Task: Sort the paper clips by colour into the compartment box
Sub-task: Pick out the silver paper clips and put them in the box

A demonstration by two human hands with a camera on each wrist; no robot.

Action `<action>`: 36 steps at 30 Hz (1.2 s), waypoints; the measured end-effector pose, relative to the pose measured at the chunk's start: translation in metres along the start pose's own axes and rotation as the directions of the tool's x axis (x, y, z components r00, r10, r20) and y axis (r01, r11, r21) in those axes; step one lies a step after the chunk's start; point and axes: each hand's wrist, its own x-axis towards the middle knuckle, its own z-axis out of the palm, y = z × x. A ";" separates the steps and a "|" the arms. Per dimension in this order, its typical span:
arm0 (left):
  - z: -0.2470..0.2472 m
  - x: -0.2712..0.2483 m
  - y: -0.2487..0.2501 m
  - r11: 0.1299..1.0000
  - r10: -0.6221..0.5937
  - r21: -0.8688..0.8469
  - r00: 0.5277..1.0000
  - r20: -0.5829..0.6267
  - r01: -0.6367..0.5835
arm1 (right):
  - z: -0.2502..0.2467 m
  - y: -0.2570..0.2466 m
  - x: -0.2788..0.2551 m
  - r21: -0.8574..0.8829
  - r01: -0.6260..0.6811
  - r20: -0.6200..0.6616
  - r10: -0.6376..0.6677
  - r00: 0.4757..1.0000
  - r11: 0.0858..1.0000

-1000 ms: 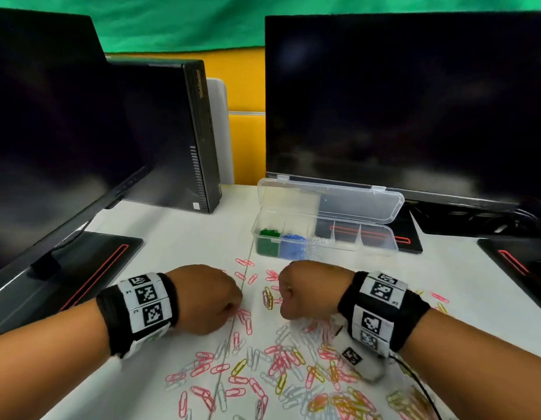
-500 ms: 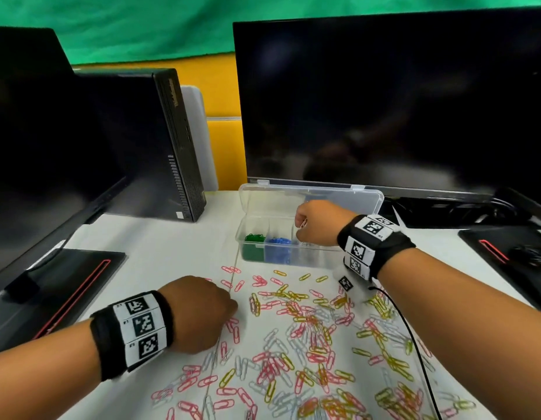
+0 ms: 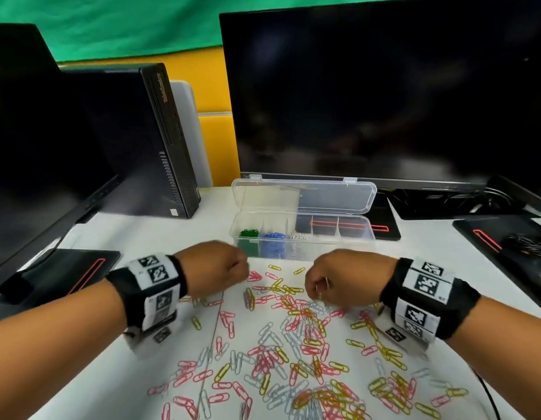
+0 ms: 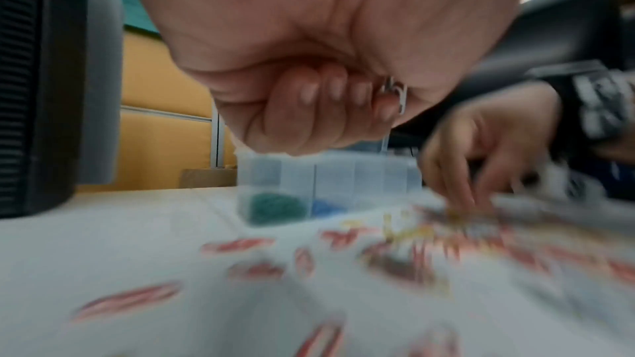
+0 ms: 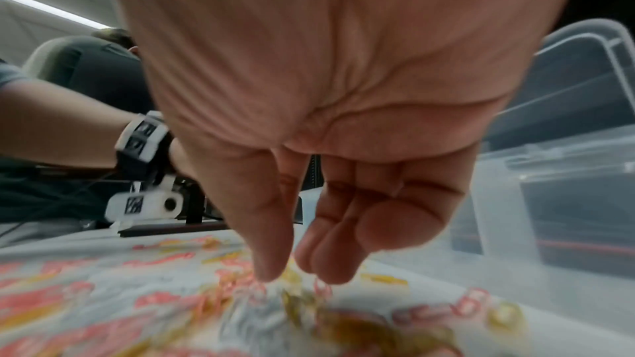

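Head view: left hand (image 3: 213, 269) a fist, what it grips hidden. Right hand (image 3: 342, 278) curled over the clips (image 3: 293, 353) strewn on the table (image 3: 142, 237), something pale at its thumb, too small to name. Box (image 3: 302, 234) open behind both hands: green clips in the leftmost compartment, blue next, a few white third; the rest look bare.

Left wrist view: blurred. Fingers (image 4: 309, 107) curled tight on white clips (image 4: 395, 94) against the palm.

Right wrist view: blurred. Thumb and fingertips (image 5: 330, 257) point down, slightly apart, just over the pile; whether they pinch anything, cannot tell.
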 end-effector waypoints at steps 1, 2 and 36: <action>-0.006 0.011 0.007 0.995 -0.005 -0.102 0.997 -0.072 -0.003 | 0.004 0.002 -0.002 0.007 -0.023 0.015 0.023 1.000 1.000; -0.012 0.024 0.014 0.981 -0.027 -0.196 0.990 -0.139 0.000 | 0.008 0.003 -0.004 0.014 -0.033 0.023 0.032 0.999 0.999; 0.018 0.028 0.030 0.960 0.051 0.271 0.997 0.052 -0.064 | 0.029 0.010 0.000 0.039 -0.028 -0.066 0.031 0.997 0.999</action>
